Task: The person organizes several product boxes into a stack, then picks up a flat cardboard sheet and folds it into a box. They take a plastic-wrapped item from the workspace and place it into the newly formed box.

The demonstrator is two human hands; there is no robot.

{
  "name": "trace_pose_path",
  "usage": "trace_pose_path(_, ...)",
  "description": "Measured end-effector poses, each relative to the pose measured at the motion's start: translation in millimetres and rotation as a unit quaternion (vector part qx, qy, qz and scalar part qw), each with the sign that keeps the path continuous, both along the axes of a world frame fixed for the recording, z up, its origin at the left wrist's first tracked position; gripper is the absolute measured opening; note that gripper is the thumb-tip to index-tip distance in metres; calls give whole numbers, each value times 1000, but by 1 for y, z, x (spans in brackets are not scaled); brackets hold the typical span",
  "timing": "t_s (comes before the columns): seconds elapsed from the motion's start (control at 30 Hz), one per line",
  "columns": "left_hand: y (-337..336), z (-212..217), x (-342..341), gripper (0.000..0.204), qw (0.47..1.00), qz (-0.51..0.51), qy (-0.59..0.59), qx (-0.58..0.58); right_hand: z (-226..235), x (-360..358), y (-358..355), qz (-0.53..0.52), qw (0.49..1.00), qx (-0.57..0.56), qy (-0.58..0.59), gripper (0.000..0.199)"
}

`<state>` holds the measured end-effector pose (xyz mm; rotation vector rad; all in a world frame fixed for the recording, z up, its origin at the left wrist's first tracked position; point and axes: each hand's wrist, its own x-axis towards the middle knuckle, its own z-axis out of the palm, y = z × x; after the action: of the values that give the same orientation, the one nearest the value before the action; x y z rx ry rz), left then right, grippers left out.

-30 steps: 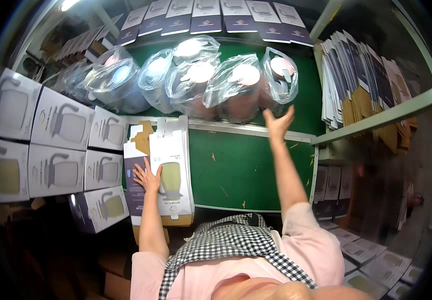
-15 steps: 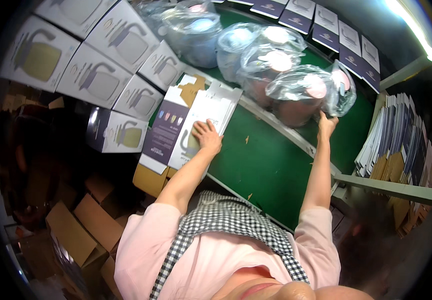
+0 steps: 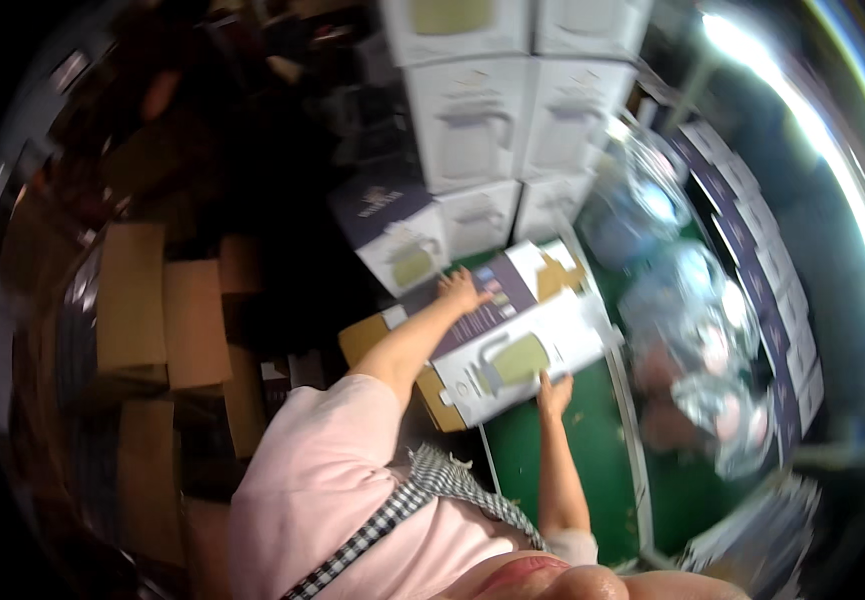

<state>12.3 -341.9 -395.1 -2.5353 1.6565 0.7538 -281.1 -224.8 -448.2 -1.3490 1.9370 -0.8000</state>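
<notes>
A flat folded carton [image 3: 515, 352], white and dark purple with a green pitcher printed on it, lies slantwise in front of me. My left hand [image 3: 463, 291] rests on its dark purple side, fingers spread. At the near right edge of its white panel, my right hand [image 3: 554, 394] grips the edge between thumb and fingers. Brown cardboard [image 3: 440, 399] shows beneath the carton's near end. Cut flaps and a brown inner piece [image 3: 561, 275] stick out at the far end.
White printed boxes [image 3: 466, 135] are stacked beyond the carton. Jugs in clear plastic bags [image 3: 688, 310] stand along the right of the green table [image 3: 531, 455]. A row of printed boxes [image 3: 753, 270] lies behind them. Opened brown cartons [image 3: 133, 300] are at left.
The view has turned to the left. My right hand has left the bagged jugs and taken the carton's edge. My left hand has shifted from the white panel to the purple side.
</notes>
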Motion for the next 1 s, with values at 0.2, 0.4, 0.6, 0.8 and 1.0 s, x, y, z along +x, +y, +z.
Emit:
trace_pose_path(0.2, 17, -23, 22, 90, 988, -3, 128, -87, -13, -1, -8, -70, 975, 94, -190, 43)
trace_pose_path(0.4, 18, -12, 13, 91, 983, -38, 73, -164, -31, 4, -9, -71, 963, -110, -236, 39)
trace_pose_path(0.6, 27, 98, 40, 73, 903, -183, 233, -311, 87, -14, 7, -122, 863, 102, -479, 67)
trace_pose_path(0.8, 147, 333, -36, 35, 754, -372, 400, -364, 308, -121, 29, -28, 704, -238, -669, 63)
trace_pose_path(1.0, 185, 304, -126, 39, 627, -538, 512, -235, 368, -233, 93, -174, 873, -346, -297, 61)
